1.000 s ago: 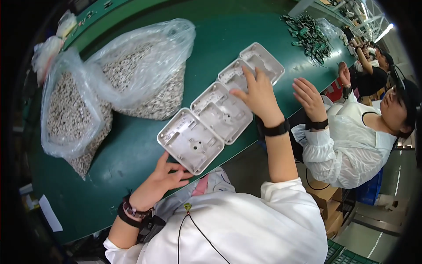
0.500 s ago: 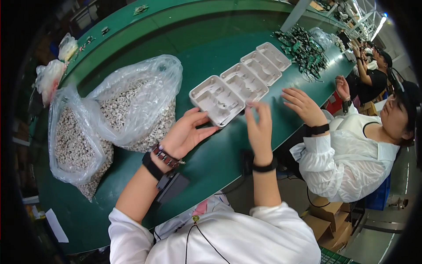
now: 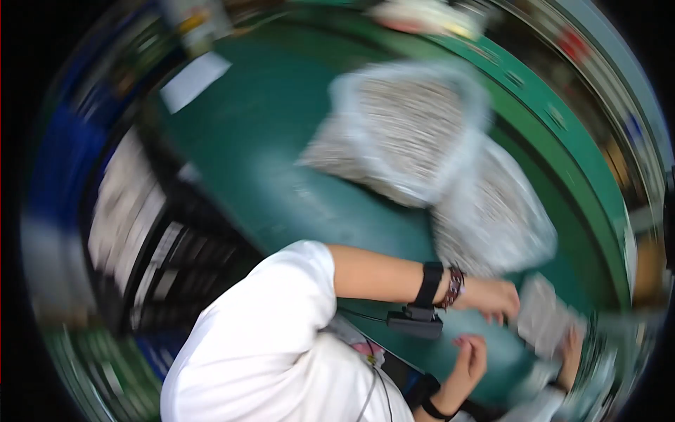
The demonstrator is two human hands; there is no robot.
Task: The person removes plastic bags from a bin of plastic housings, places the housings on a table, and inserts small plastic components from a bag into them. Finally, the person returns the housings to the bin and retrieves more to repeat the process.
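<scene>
The whole head view is smeared by motion. My left hand [image 3: 494, 298], with a black strap and a beaded bracelet on its wrist, is just beside a pale moulded tray [image 3: 541, 316]. Its fingers hang loosely bent and a little apart, and I see nothing in them. Lower down, my right hand [image 3: 470, 362] is raised over the table's near edge, fingers loosely bent, holding nothing that I can see. Another person's hand [image 3: 572, 344] is at the tray's far end. Whether my left fingertips touch the tray is too blurred to tell.
Two clear plastic bags of small pale parts, one [image 3: 415, 126] and another [image 3: 499, 211], lie on the green table [image 3: 267, 141]. A white sheet [image 3: 195, 81] lies at the table's far left end. Dark stacked crates [image 3: 186, 267] stand beside the table at left.
My view has swung left, so the bags and tray now appear farther right. My right hand has drawn back from the tray. The other person's hand has come to the tray.
</scene>
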